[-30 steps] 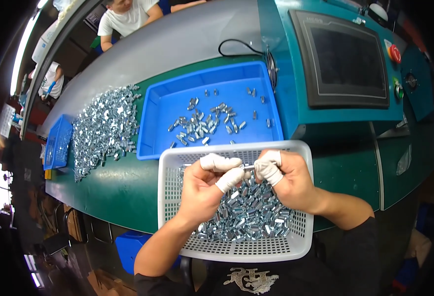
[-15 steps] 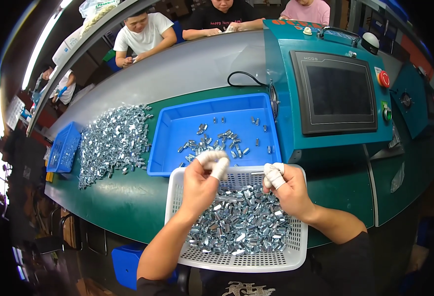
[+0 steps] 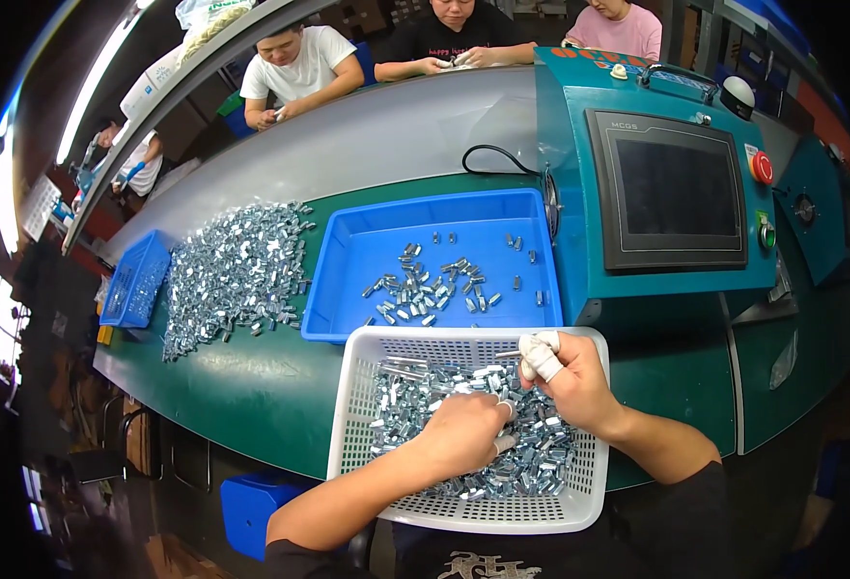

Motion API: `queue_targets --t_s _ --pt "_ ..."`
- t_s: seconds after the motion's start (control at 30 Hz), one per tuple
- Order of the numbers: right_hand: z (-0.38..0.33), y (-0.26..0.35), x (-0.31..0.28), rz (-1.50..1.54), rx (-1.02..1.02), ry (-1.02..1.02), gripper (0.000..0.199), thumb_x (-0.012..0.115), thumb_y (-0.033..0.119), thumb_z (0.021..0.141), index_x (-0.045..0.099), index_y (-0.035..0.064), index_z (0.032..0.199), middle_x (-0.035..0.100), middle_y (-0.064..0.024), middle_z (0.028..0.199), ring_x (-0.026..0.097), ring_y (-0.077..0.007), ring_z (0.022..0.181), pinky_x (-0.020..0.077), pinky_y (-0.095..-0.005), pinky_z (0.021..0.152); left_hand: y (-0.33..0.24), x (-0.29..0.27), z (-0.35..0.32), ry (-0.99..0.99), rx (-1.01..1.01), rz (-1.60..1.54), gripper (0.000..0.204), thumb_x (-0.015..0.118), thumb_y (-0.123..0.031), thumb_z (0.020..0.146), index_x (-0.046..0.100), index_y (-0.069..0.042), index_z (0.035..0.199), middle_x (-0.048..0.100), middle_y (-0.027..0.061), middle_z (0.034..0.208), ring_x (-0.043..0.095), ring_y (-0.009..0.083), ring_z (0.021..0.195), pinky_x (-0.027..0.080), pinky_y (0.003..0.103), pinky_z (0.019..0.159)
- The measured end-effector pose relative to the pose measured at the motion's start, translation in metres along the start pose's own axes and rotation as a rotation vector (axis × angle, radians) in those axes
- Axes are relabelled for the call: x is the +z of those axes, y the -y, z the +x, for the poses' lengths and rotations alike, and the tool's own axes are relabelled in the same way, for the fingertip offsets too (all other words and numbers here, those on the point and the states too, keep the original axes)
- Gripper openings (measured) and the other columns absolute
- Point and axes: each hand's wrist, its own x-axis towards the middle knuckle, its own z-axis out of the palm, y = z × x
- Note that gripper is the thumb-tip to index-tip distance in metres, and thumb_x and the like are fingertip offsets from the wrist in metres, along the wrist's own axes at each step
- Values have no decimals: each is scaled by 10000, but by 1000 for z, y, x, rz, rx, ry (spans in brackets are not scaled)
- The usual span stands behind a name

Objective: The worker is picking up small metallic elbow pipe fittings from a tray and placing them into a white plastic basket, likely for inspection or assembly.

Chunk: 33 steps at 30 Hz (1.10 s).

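In front of me a white perforated basket holds a heap of small silvery hexagonal coupling nuts. My left hand is down in this heap, back upward, its taped thumb and forefinger apart over the nuts. The other fingertips are hidden. At the basket's far right rim my right hand is closed, with white tape on its fingers. A thin metal rod sticks out leftward from its pinch. A few similar rods lie on the nuts near the basket's far left corner.
Beyond the basket is a blue tray with scattered nuts. Left of it, a large nut pile covers the green tabletop, beside a blue bin. A teal machine with a screen stands at right. Several people work across the table.
My left hand has come down from above the basket's far rim into the nuts. The right hand stays near the rim, still pinching the rod. The view has shifted slightly.
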Motion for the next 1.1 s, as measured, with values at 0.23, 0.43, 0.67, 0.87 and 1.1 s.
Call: queue_targets --t_s 0.23,0.43,0.67,0.87,1.1 --pt "2 0 -1 -10 25 23 214 479 147 905 578 27 758 559 -14 631 384 -21 489 294 -181 441 -5 -8 -2 48 -32 84 230 666 -212 698 607 -36 834 591 117 708 587 315 744 465 422 665" --pt "4 1 -1 -9 36 31 212 484 143 904 576 27 752 560 -16 631 378 -19 483 291 -179 438 11 -21 -11 101 102 -91 184 654 -103 654 617 -42 823 594 122 745 580 318 779 450 415 716" --pt "2 2 1 -8 45 29 212 483 138 906 577 21 756 561 -19 629 376 -18 476 286 -176 432 6 -23 -13 214 36 -15 236 639 -31 623 638 -40 859 600 135 811 580 309 830 454 406 759" --pt "-1 1 1 -31 30 30 212 486 144 908 574 21 760 564 -23 628 381 -19 472 288 -175 429 14 -29 -23 194 -67 -98 246 633 -23 643 651 -57 886 595 134 799 586 320 810 463 402 740" --pt "6 8 2 -86 -26 1 275 482 160 912 553 26 682 546 -9 593 382 -24 455 291 -182 426 18 -48 -10 -323 -56 -467 267 601 -3 780 584 7 1047 567 132 871 558 243 809 448 319 722"
